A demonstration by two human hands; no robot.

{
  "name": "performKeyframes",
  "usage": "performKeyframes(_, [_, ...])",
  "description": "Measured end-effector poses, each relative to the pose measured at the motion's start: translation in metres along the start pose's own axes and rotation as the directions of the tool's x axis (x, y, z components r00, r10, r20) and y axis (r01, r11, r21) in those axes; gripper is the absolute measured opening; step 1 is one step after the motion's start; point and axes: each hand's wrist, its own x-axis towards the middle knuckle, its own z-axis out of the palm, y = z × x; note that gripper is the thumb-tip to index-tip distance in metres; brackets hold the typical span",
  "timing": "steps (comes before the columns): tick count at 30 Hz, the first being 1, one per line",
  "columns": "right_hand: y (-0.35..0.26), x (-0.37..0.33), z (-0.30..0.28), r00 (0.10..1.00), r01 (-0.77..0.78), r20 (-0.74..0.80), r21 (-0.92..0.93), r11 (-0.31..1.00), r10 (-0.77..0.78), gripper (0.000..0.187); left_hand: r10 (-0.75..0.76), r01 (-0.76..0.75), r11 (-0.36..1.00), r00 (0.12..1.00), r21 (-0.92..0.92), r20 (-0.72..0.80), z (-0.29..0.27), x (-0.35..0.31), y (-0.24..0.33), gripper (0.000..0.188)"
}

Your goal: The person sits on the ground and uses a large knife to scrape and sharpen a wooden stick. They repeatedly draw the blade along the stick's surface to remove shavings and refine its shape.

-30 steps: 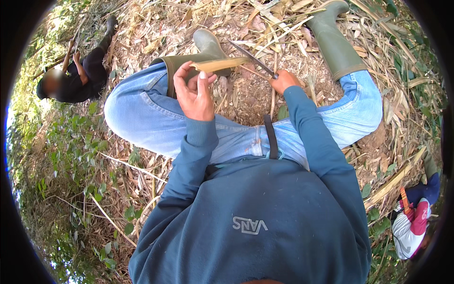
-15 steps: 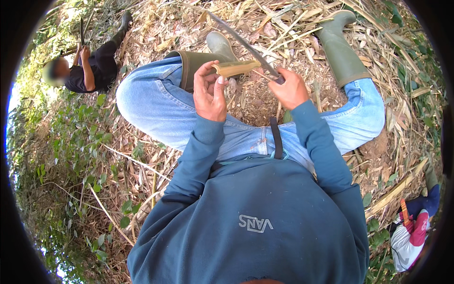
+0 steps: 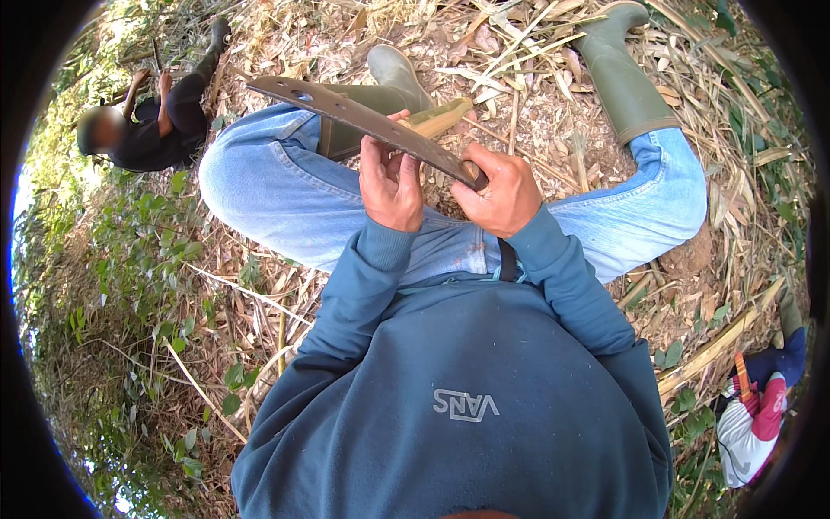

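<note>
Centrally, my right hand [image 3: 501,195] is closed round the near end of a long dark blade [image 3: 359,117], which slants up to the left, pierced near its far end. My left hand [image 3: 392,192] grips a yellowish bamboo piece [image 3: 443,118], partly hidden behind the blade. Beyond lies a green boot [image 3: 398,73]; dry litter [image 3: 545,121] spreads between my denim-clad legs [image 3: 277,195].

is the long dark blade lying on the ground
No, the right grip holds the long dark blade raised, and it crosses in front of the left boot in this view.
</note>
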Motion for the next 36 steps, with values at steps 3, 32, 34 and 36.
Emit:
performKeyframes(3, [0.001, 0.000, -0.001, 1.000, 0.007, 0.007, -0.008, 1.000, -0.007, 0.021, 0.007, -0.007, 1.000, 1.000, 0.015, 0.001, 0.002, -0.001, 0.002, 0.042])
performKeyframes(32, [0.013, 0.000, 0.003, 0.998, -0.064, -0.009, -0.185, 0.981, 0.064, 0.020, 0.725, -0.701, 0.149, 0.557, 0.697, 0.405, -0.023, 0.131, 0.101, 0.052])
performKeyframes(34, [0.029, -0.009, 0.004, 0.996, -0.085, 0.000, -0.153, 0.985, 0.086, 0.019, 0.686, -0.709, 0.151, 0.577, 0.688, 0.444, -0.012, 0.149, 0.095, 0.055])
performKeyframes(36, [0.039, -0.021, 0.001, 0.995, -0.088, 0.032, -0.182, 0.979, 0.096, 0.019, 0.785, -0.766, 0.125, 0.466, 0.631, 0.409, -0.007, 0.145, 0.101, 0.045])
